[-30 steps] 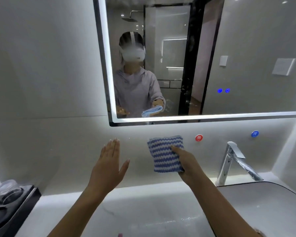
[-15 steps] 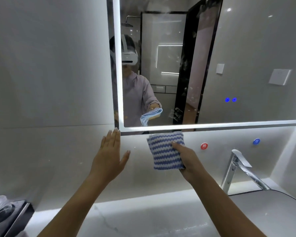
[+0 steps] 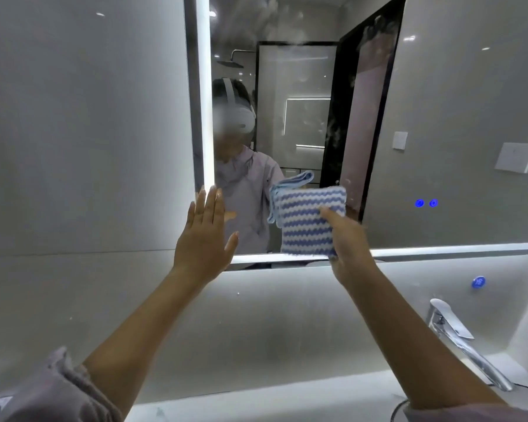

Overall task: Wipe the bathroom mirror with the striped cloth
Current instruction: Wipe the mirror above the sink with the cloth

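Striped cloth, folded, is pinched in the right hand at the lower left of the mirror; the left hand is flat, fingers straight, holding nothing. Farther up, hazy smears remain, so wiping looks barely begun.

— What is the person wearing?
— A pale lilac top, its left sleeve and right sleeve bunched up near the elbows.
— And the head?
— In the reflection, a white headset with a strap over the top.
— Anything else?
— Long nails on the left hand.
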Motion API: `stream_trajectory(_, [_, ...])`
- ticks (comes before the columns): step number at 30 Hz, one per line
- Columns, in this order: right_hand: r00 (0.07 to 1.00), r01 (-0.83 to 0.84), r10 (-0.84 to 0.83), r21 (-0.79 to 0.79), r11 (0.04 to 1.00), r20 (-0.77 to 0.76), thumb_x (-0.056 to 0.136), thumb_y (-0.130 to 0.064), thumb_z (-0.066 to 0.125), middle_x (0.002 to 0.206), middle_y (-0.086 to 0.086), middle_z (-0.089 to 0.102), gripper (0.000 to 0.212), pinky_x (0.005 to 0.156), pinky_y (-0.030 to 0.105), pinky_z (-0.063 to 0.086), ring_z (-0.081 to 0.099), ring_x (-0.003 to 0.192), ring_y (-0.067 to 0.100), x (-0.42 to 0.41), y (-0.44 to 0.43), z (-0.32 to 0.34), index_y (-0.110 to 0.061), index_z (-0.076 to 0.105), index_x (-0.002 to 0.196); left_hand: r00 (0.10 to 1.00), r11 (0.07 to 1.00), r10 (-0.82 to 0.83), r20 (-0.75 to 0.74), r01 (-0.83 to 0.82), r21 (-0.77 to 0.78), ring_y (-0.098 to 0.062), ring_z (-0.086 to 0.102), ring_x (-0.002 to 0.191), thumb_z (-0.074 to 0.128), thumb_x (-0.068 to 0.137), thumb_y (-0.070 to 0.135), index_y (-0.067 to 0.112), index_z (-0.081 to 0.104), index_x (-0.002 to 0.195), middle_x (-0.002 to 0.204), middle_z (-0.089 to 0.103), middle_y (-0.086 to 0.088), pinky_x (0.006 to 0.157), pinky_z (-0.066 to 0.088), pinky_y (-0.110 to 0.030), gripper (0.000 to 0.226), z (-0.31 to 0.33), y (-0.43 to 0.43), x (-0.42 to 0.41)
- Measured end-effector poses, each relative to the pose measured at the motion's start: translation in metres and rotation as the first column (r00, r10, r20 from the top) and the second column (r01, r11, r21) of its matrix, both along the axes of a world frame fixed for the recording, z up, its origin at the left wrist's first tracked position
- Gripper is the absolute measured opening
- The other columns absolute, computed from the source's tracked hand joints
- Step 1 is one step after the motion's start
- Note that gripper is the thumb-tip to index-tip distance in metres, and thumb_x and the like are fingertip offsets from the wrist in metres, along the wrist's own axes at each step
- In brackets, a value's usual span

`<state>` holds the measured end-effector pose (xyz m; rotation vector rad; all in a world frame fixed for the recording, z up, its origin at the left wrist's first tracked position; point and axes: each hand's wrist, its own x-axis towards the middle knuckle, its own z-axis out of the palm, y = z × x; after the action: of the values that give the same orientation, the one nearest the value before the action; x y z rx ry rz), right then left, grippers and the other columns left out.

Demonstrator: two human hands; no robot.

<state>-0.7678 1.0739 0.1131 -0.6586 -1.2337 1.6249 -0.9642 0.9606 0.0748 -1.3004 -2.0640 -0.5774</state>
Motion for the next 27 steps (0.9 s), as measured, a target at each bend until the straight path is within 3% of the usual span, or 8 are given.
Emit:
stream_trajectory(5, [0.982,0.175,-0.146,0.293,0.940,-0.118,0.096,-0.027,0.054,0.086,-0.006,0.067,0.012,0.061,0.025,0.055,0.068,0.072,0.007,-0.019,-0.001,0.063,-0.026,0.058,0.085,1.000,1.000,0.022,-0.022,-0.022,0.011,-0.026,-0.008,0.146,0.035,0.093,0.049,0.009,-0.008,0.147,0.158,-0.007,-0.012,0.119,0.003,-0.037,0.079,-0.003,-0.005,-0.005])
stream_trajectory(9, [0.953,0.304,-0.242,0.611,0.731,-0.185,0.099,-0.024,0.049,0.082,-0.008,0.063,0.014,0.075,0.035,0.058,0.065,0.075,0.007,-0.048,-0.007,0.099,-0.014,0.058,0.094,0.996,0.997,0.072,-0.046,-0.072,0.007,-0.027,-0.006,0.145,0.027,0.093,0.050,0.005,-0.002,0.148,0.158,-0.004,-0.014,0.118,0.001,-0.036,0.077,-0.005,-0.010,-0.013])
stream_trajectory(12, [0.937,0.286,-0.318,0.834,0.472,-0.141,0.099,-0.018,0.049,0.096,0.005,0.067,0.028,0.071,0.024,0.056,0.066,0.076,0.018,-0.077,-0.007,0.095,-0.003,0.057,0.121,0.994,0.996,0.091,-0.068,-0.090,0.012,-0.029,-0.001,0.146,0.027,0.093,0.048,0.002,0.002,0.148,0.158,0.000,-0.014,0.119,0.007,-0.039,0.076,-0.007,-0.014,-0.017])
stream_trajectory(14, [0.928,0.134,-0.370,0.962,0.237,-0.038,0.097,-0.016,0.051,0.126,0.013,0.059,0.045,0.079,0.016,0.053,0.065,0.093,0.022,-0.096,-0.004,0.075,-0.007,0.041,0.140,0.993,0.995,0.095,-0.070,-0.095,-0.003,-0.029,-0.001,0.146,0.036,0.094,0.044,0.000,0.001,0.148,0.158,0.000,-0.015,0.120,0.007,-0.040,0.077,-0.011,-0.016,-0.021])
stream_trajectory(16, [0.869,-0.077,-0.491,0.997,-0.017,0.059,0.097,-0.018,0.049,0.152,0.013,0.034,0.054,0.112,0.033,0.034,0.041,0.134,0.027,-0.112,0.005,0.049,-0.011,0.029,0.148,0.993,0.995,0.091,-0.073,-0.093,-0.029,-0.029,-0.005,0.146,0.038,0.094,0.042,0.000,-0.003,0.147,0.158,-0.005,-0.015,0.120,0.004,-0.039,0.079,-0.014,-0.016,-0.025])
stream_trajectory(18, [0.776,-0.205,-0.629,0.962,-0.182,0.046,0.098,-0.025,0.048,0.158,0.010,0.019,0.058,0.120,0.042,0.011,0.011,0.146,0.025,-0.122,0.017,0.027,-0.015,0.023,0.149,0.992,0.995,0.086,-0.093,-0.090,-0.047,-0.029,-0.008,0.145,0.038,0.094,0.044,0.001,-0.006,0.147,0.157,-0.008,-0.015,0.119,0.003,-0.039,0.081,-0.015,-0.016,-0.030])
stream_trajectory(21, [0.730,-0.221,-0.683,0.935,-0.277,-0.030,0.096,-0.037,0.049,0.156,0.011,0.024,0.061,0.119,0.042,0.008,0.010,0.145,0.023,-0.130,0.033,0.008,-0.013,0.027,0.148,0.988,0.994,0.087,-0.125,-0.095,-0.059,-0.029,-0.006,0.145,0.040,0.092,0.048,0.001,-0.003,0.147,0.157,-0.007,-0.014,0.118,0.005,-0.040,0.084,-0.015,-0.019,-0.038])
stream_trajectory(27, [0.714,-0.226,-0.697,0.919,-0.322,-0.069,0.096,-0.058,0.028,0.159,0.007,0.015,0.067,0.120,0.040,-0.002,0.008,0.147,0.023,-0.136,0.049,-0.015,-0.019,0.022,0.151,0.982,0.987,0.099,-0.159,-0.118,-0.110,-0.030,-0.008,0.144,0.046,0.087,0.058,0.003,-0.006,0.146,0.156,-0.011,-0.013,0.117,0.003,-0.040,0.096,-0.023,-0.020,-0.052])
